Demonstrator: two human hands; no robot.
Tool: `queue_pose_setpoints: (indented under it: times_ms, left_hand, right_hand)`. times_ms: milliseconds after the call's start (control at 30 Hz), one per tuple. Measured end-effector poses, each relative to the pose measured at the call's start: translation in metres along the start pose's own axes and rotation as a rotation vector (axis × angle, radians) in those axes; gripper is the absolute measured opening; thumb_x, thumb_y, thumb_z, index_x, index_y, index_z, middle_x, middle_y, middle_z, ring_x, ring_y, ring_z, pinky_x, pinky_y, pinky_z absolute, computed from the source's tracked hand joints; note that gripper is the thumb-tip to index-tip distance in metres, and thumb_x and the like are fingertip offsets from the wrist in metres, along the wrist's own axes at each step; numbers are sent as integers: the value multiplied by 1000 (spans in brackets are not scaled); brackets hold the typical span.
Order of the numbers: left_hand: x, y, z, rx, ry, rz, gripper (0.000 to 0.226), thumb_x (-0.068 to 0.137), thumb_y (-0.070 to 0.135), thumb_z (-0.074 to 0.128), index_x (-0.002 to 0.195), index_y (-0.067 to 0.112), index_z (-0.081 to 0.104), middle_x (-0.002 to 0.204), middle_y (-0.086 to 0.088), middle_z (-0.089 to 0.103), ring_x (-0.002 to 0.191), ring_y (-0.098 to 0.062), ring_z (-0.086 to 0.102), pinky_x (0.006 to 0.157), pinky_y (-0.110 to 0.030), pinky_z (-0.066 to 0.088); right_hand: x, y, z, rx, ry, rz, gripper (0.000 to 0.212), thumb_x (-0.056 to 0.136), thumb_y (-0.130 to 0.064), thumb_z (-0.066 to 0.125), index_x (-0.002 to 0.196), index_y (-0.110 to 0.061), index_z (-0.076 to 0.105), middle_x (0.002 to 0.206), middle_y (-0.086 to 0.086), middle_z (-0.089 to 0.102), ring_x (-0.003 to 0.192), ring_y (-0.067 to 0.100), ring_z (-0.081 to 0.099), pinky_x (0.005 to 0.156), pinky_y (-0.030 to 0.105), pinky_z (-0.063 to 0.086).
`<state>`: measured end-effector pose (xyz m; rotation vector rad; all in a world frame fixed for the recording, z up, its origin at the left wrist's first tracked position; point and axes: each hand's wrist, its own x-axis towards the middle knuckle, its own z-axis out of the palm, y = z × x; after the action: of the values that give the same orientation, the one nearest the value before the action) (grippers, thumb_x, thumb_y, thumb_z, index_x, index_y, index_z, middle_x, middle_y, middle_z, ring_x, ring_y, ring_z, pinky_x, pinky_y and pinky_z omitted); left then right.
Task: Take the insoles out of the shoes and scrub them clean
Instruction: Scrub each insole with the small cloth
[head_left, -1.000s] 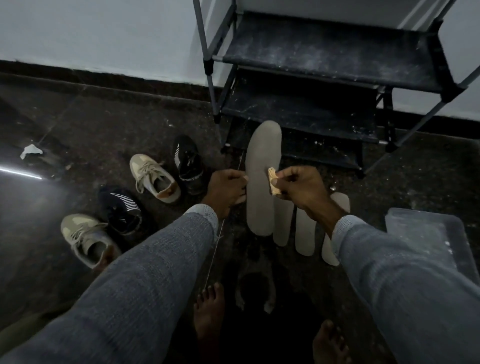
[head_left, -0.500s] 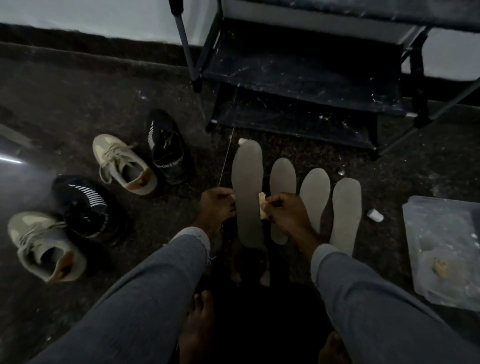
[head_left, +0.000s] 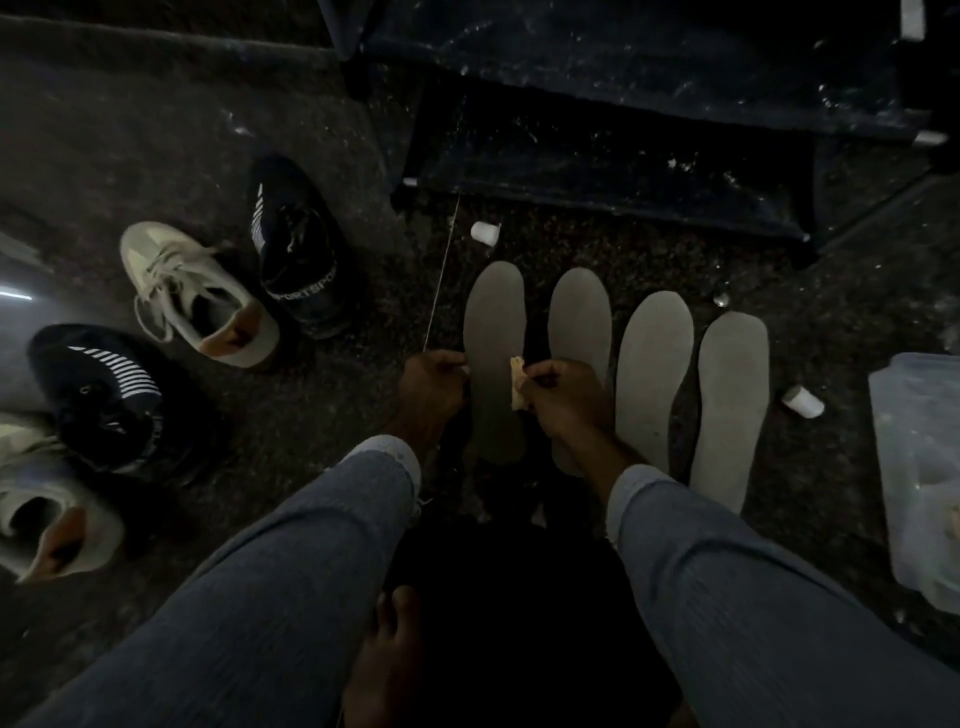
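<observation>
Several grey insoles lie side by side on the dark floor. My left hand (head_left: 434, 384) grips the left edge of the leftmost insole (head_left: 493, 322). My right hand (head_left: 563, 400) pinches a small tan scrubbing piece (head_left: 518, 382) against that insole's right side. Three more insoles lie to the right: one (head_left: 581, 312) partly under my right hand, another (head_left: 652, 364), and the last (head_left: 730, 405). Two beige sneakers (head_left: 197, 296) (head_left: 49, 514) and two black sneakers (head_left: 296, 249) (head_left: 106, 395) stand at the left.
A dark shoe rack (head_left: 623, 156) stands just beyond the insoles. A clear plastic tub (head_left: 919, 467) sits at the right edge. Two small white caps (head_left: 485, 232) (head_left: 802, 401) lie on the floor. My bare feet (head_left: 387, 660) are below.
The insole I hold has come down from raised in front of the rack to level with the row on the floor. My view has tilted downward. Both hands keep their hold.
</observation>
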<state>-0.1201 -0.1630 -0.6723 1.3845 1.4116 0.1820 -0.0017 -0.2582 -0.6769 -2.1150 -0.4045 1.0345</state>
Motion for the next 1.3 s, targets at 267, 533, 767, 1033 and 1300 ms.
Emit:
queue_pose_setpoints:
  times_ms: [267, 533, 767, 1033, 1300]
  left_hand:
    - [19, -18, 6, -8, -41, 53, 25, 90, -6, 54, 113, -13, 61, 87, -14, 66, 59, -6, 62, 64, -25, 55]
    - [9, -10, 1, 406, 47, 55, 23, 90, 22, 57, 102, 12, 73, 108, -16, 69, 102, -35, 64, 91, -37, 50]
    - [-33, 54, 4, 619, -14, 336, 46, 89, 35, 42, 106, 0, 67, 108, -20, 66, 101, -39, 62, 89, -43, 49]
    - [-99, 148, 14, 754, -136, 577, 30, 92, 30, 48, 103, 7, 64, 100, -13, 66, 91, -30, 64, 79, -39, 52]
    - [-176, 196, 85, 879, -225, 715, 52, 96, 39, 46, 143, 17, 41, 141, -8, 50, 128, -29, 47, 106, -43, 39]
  right_hand:
    - [16, 14, 11, 3, -20, 48, 9, 83, -20, 73, 80, -25, 66, 92, 3, 72, 81, 19, 67, 74, 35, 58]
    - [11, 0, -6, -20, -23, 7, 21, 89, -18, 67, 70, -25, 59, 71, -8, 59, 62, 6, 54, 55, 20, 46]
    - [-9, -60, -64, -28, -67, -175, 6, 87, -11, 68, 91, -9, 71, 95, 8, 69, 91, 25, 65, 85, 38, 55]
    - [-57, -115, -176, -133, -99, -300, 25, 81, -6, 73, 66, -23, 64, 74, 0, 67, 76, 21, 69, 77, 44, 59]
    - [-115, -82, -310, -131, -12, -285, 9, 83, 0, 70, 78, -7, 65, 66, 5, 66, 51, 6, 61, 56, 25, 54]
